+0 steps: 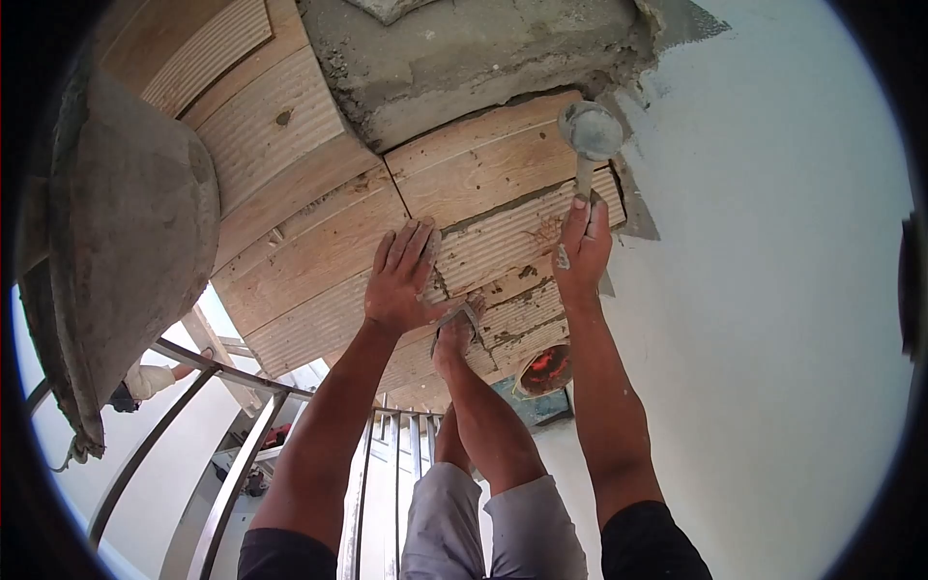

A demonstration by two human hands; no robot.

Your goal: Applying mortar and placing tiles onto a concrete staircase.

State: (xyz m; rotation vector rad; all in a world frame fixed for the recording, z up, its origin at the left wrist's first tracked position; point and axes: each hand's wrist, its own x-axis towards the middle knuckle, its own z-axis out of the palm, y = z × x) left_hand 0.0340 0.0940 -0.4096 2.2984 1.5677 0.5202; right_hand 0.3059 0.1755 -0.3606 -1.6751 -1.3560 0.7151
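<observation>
My right hand [580, 246] grips the handle of a grey, dusty round-headed mallet [592, 130], held over wood-look tiles on the stairs near the white wall. My left hand [401, 275] lies with fingers spread on a tan tile step [319, 290], beside a ribbed tile strip [498, 242]. My sandalled foot [452, 343] stands on the steps just below my left hand. Above the tiled steps is a rough grey cement step [474, 48] with a crumbly edge along the wall.
A large cement-crusted pan [135, 222] fills the left. Metal railing [237, 459] runs below it, with another person's sleeved arm [155, 379] beyond. A round container with something red [543, 370] sits lower on the stairs. A white wall [764, 290] bounds the right.
</observation>
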